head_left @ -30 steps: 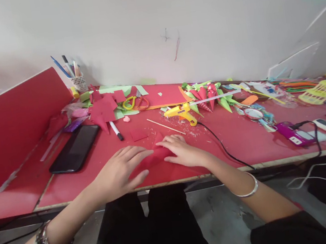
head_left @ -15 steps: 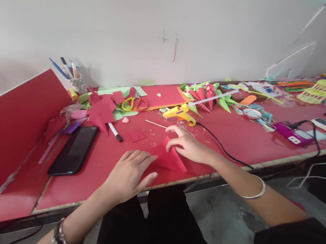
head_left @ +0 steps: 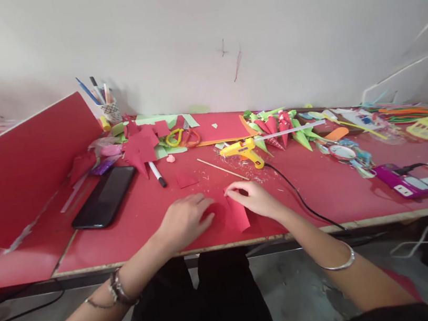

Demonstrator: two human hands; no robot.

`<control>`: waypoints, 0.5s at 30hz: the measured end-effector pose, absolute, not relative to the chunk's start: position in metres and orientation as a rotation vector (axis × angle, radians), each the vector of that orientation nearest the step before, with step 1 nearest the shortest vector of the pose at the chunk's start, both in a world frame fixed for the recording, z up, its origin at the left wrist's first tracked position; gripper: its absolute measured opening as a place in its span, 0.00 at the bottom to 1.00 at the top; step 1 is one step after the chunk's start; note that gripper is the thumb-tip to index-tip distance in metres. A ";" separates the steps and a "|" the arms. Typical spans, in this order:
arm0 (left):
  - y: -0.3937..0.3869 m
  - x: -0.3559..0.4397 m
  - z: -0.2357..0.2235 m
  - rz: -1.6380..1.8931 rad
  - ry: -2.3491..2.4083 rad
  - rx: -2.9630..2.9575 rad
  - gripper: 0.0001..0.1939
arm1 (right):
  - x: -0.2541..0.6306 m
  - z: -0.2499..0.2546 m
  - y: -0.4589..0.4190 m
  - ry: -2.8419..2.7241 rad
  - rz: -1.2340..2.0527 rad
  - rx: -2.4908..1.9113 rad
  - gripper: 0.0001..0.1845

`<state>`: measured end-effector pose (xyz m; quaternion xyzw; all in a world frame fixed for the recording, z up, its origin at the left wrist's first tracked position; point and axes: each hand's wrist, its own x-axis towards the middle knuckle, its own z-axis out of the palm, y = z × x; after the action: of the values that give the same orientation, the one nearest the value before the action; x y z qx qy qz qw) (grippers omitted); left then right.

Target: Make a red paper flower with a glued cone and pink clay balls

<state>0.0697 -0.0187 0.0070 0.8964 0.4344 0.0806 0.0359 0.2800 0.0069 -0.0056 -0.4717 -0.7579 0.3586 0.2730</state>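
Observation:
A piece of red paper [head_left: 238, 214] lies near the table's front edge, its right part folded up and over. My right hand [head_left: 254, 197] pinches the far end of that fold between thumb and fingertips. On the paper's left side rests my left hand [head_left: 188, 220], palm down, thumb apart from the fingers, gripping nothing. Red paper on a red table makes the sheet's left outline hard to make out. Just beyond the hands are a thin wooden stick [head_left: 222, 169] and a small red paper square [head_left: 187, 179].
A yellow glue gun [head_left: 242, 151] with a black cord lies behind my right hand. Leftward are a black phone [head_left: 104, 198], a marker [head_left: 157, 174] and a raised red board [head_left: 32, 170]. Scissors [head_left: 182, 137], paper scraps and paper cones [head_left: 273, 126] line the back. A purple power adapter [head_left: 402, 182] sits right.
The right side of the red paper has been lifted and folded over toward the left. My right hand now pinches the fold; my left hand has shifted slightly right.

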 end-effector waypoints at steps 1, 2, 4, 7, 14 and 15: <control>-0.015 0.058 0.009 0.288 1.422 2.741 0.13 | 0.280 -0.006 0.007 -2.047 0.958 -1.284 0.10; -0.010 0.043 0.011 0.318 1.567 2.727 0.14 | 0.280 -0.007 0.007 -2.055 0.955 -1.285 0.09; -0.001 0.008 0.015 0.345 1.912 2.672 0.14 | 0.281 -0.009 0.008 -2.058 0.963 -1.264 0.09; 0.012 -0.041 0.017 0.172 2.357 2.455 0.26 | 0.281 -0.012 0.010 -2.044 0.974 -1.239 0.10; 0.027 -0.081 0.000 0.257 2.444 2.090 0.38 | 0.275 -0.007 0.012 -2.097 0.950 -1.213 0.11; 0.028 -0.083 -0.003 0.299 2.443 2.071 0.38 | 0.274 -0.006 0.013 -2.110 0.938 -1.210 0.11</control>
<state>-0.0826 0.0283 -0.0033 0.6434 0.7589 0.0928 -0.0377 0.2737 0.0130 -0.0058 -0.4478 -0.7807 0.3470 0.2639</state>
